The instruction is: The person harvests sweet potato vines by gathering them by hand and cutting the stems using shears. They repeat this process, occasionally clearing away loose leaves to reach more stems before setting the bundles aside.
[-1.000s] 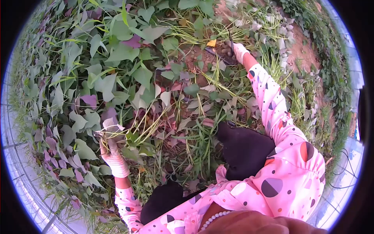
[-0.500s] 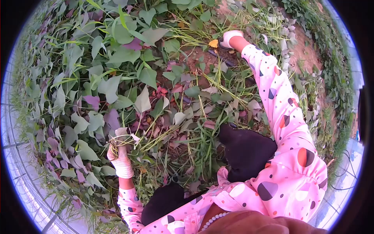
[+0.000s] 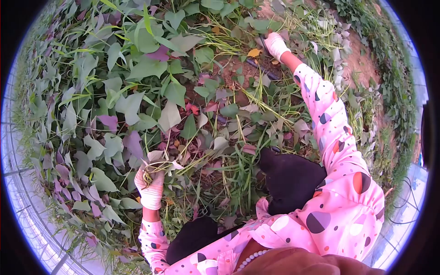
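My left hand [image 3: 150, 187], in a white glove, is closed round a small bunch of vine stems [image 3: 147, 174]. The stems trail right over the leaves, and a few leaves stick out by the fingers. Farther out at the upper right, my gloved right hand [image 3: 277, 46] is closed, its fingers partly hidden. A thin dark strip [image 3: 263, 42] shows along its finger side; what the hand grips, I cannot make out. Near it lie a yellow leaf [image 3: 254, 52] and a black hose [image 3: 269, 73] on the soil.
Dense broad-leaved vines [image 3: 133, 68] cover the left and top. Pulled stems [image 3: 316, 27] lie at the upper right beside bare soil [image 3: 360, 64]. My dark-clad knees [image 3: 293, 181] are close below the grass tuft [image 3: 240, 172]. Pale paving [image 3: 27, 215] edges the bed.
My left hand has shifted slightly right and turned, still holding the stems. My right hand has moved a little up and right, and a leaf now shows beside its fingers.
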Motion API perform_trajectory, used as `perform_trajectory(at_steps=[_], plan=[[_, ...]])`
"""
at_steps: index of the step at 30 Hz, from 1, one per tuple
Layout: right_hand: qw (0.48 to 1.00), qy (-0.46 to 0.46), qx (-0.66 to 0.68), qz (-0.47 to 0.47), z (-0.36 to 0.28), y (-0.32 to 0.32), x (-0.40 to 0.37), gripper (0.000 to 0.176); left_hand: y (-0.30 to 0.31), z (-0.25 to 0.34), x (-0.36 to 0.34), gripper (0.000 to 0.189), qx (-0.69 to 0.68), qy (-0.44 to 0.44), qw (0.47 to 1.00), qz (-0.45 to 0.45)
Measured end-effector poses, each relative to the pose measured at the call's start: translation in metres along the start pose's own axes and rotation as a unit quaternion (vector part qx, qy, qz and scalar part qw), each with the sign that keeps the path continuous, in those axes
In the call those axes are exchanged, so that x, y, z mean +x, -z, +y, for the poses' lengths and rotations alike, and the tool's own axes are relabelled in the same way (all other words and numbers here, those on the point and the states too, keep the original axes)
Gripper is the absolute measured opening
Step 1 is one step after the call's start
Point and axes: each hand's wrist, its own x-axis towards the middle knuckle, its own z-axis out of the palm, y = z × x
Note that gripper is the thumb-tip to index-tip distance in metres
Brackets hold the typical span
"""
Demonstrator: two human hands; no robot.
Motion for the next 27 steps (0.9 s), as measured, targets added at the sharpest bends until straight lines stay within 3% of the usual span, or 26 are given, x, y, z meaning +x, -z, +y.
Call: perform_trajectory(at_steps=[2,3,4,5,8,10,14,18,21,24,26,27], plan=[[0.973,0.112,-0.104,0.173,0.017,-0.032,0.038,0.035,-0.005,0.004,0.003,0.023,-0.010,-0.045,0.999,-0.014],[0.990,-0.027,0.011,0.140,-0.001,-0.020,0.040,0.034,-0.006,0.011,0.004,0.024,0.001,-0.031,0.998,-0.052],[0.973,-0.164,0.126,0.103,-0.026,-0.008,0.042,0.033,-0.008,0.015,0.004,0.024,0.001,-0.033,0.998,-0.053],[0.969,-0.186,0.135,0.094,-0.031,-0.014,0.045,0.031,-0.010,0.019,0.005,0.024,-0.011,-0.029,0.997,-0.070],[0.970,-0.213,0.114,0.027,-0.043,-0.035,0.050,0.032,-0.015,0.016,0.006,0.023,-0.024,-0.027,0.996,-0.087],[0.971,-0.212,0.108,0.035,-0.046,-0.036,0.047,0.033,-0.016,0.006,0.005,0.025,-0.020,-0.033,0.996,-0.084],[0.987,-0.155,-0.015,-0.043,-0.038,-0.026,0.046,0.028,-0.019,-0.005,0.001,0.023,-0.055,0.007,0.996,-0.065],[0.974,-0.214,0.007,-0.074,-0.032,-0.027,0.047,0.022,-0.020,-0.005,0.003,0.022,-0.010,-0.006,0.996,-0.084],[0.969,-0.228,0.088,-0.041,-0.036,-0.015,0.031,0.040,-0.020,0.002,0.002,0.021,0.020,-0.040,0.996,-0.081],[0.937,-0.232,0.215,0.149,-0.036,-0.021,0.019,0.039,-0.017,-0.001,0.000,0.019,0.024,-0.066,0.993,-0.090],[0.920,-0.231,0.262,0.175,-0.055,-0.009,0.008,0.036,-0.018,0.004,-0.004,0.017,-0.016,-0.037,0.996,-0.078],[0.937,-0.166,0.262,0.160,-0.072,0.003,-0.007,0.035,-0.018,0.007,-0.006,0.016,-0.057,-0.010,0.996,-0.067]])
